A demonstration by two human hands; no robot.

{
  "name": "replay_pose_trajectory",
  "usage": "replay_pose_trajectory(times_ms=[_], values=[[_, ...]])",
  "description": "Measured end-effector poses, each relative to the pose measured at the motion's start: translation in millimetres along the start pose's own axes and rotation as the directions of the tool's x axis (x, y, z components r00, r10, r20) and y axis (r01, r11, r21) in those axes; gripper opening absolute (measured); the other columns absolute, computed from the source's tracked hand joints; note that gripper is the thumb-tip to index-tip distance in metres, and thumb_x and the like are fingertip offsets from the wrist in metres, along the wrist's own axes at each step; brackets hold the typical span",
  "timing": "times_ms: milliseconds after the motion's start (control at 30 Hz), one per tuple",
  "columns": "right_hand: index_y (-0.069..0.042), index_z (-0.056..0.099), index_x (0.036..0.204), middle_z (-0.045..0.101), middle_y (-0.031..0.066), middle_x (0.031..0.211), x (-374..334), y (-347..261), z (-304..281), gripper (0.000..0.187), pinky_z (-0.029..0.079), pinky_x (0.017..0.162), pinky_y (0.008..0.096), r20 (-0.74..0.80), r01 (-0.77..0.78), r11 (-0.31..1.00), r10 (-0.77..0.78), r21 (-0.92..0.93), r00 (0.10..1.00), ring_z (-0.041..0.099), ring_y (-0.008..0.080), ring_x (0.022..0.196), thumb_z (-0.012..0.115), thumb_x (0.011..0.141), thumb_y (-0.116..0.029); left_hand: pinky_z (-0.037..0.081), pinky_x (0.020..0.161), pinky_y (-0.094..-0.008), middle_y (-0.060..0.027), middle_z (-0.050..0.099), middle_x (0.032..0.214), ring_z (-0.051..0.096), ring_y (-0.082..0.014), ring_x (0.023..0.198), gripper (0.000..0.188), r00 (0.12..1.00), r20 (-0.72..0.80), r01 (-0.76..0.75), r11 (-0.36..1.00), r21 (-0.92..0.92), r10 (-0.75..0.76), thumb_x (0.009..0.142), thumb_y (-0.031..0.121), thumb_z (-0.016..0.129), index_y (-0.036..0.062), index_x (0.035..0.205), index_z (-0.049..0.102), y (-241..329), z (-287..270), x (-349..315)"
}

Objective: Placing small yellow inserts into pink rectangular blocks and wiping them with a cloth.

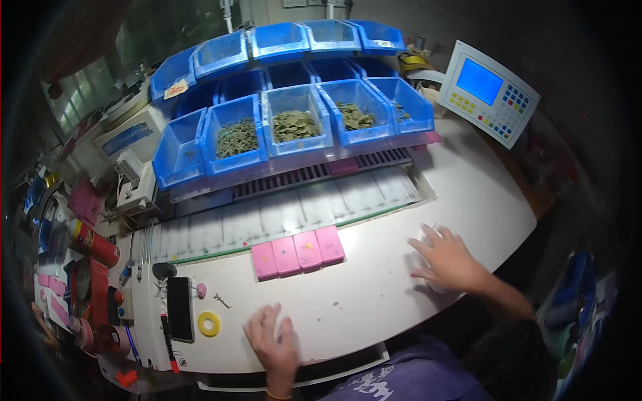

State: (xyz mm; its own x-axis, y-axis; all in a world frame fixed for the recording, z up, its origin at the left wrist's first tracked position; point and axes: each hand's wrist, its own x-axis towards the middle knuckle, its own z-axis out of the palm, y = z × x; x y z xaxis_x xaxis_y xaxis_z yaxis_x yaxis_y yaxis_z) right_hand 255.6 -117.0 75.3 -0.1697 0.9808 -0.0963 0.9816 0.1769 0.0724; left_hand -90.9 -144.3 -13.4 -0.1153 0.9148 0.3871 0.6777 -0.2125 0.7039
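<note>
My left hand (271, 339) hovers over the near edge of the white worktop, fingers apart and slightly blurred, with nothing visible in it. Farther right, my right hand (447, 260) is spread low over the worktop. A whitish patch shows at its fingers and under its palm; I cannot make out what it is. Between and beyond the hands, several pink blocks (309, 250) stand side by side in a row, small coloured marks on their tops. They sit against the green edge of a long pale panel with dark stripes (281, 217).
Blue bins (232, 134) rise in tiers at the back, some holding small greenish-brown pieces. A control panel with a blue screen (491, 93) stands at right. Left lie a black phone (180, 309), a yellow tape roll (208, 324), a marker (167, 334) and a small metal key-like piece (222, 301).
</note>
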Motion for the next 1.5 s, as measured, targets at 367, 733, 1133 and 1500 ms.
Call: replay_pose_trajectory(times_ms=[367, 733, 1133, 1500], values=[[-0.021, 0.06, 0.13, 0.047, 0.0147, 0.141, -67, 74, 88, 0.051, 0.036, 0.101, 0.0536, -0.236, -0.323, 0.924, 0.366, 0.204, 0.9, 0.052, 0.033, 0.11, 0.059, 0.081, -0.01, 0.008, 0.112, -0.0709, -0.0107, 0.037, 0.157, 0.025, -0.0478, 0.143, 0.057, 0.883, 0.468, -0.267, 0.853, 0.448, 0.031, 0.091, 0.05, 0.059, 0.0282, 0.143, 0.052, 32, 72, 110], [-0.009, 0.063, 0.121, 0.048, 0.0133, 0.141, -1, 254, 131, 0.035, 0.027, 0.114, 0.0523, -0.662, -0.488, 0.868, 0.417, 0.088, 0.623, 0.039, 0.0332, 0.133, 0.062, 0.086, -0.01, 0.002, 0.11, -0.072, -0.0177, 0.036, 0.156, 0.018, -0.0495, 0.146, 0.06, 0.847, 0.529, -0.218, 0.875, 0.432, -0.05, 0.092, 0.053, 0.057, 0.0255, 0.145, 0.05, 131, 117, 30], [-0.017, 0.039, 0.15, 0.029, 0.0151, 0.156, 187, 292, 116, 0.092, 0.016, 0.117, 0.0576, -0.646, -0.121, 0.939, 0.312, 0.322, 0.696, 0.022, 0.0372, 0.146, 0.074, 0.075, -0.058, 0.029, 0.111, -0.0554, -0.0246, 0.035, 0.153, 0.032, -0.0482, 0.139, 0.069, 0.776, 0.589, -0.436, 0.867, 0.242, 0.226, 0.09, 0.038, 0.066, 0.0085, 0.148, 0.042, 139, 172, 107], [-0.027, 0.058, 0.135, 0.051, 0.0079, 0.143, 268, 324, 105, 0.081, 0.026, 0.114, 0.0515, -0.471, 0.042, 0.962, 0.093, 0.269, 0.877, 0.037, 0.035, 0.138, 0.062, 0.072, -0.078, 0.044, 0.099, -0.0446, -0.0242, 0.057, 0.125, 0.057, -0.0404, 0.111, 0.059, 0.577, 0.52, -0.793, 0.584, 0.173, 0.629, 0.09, 0.039, 0.067, 0.0041, 0.135, 0.052, 137, 357, 286]])
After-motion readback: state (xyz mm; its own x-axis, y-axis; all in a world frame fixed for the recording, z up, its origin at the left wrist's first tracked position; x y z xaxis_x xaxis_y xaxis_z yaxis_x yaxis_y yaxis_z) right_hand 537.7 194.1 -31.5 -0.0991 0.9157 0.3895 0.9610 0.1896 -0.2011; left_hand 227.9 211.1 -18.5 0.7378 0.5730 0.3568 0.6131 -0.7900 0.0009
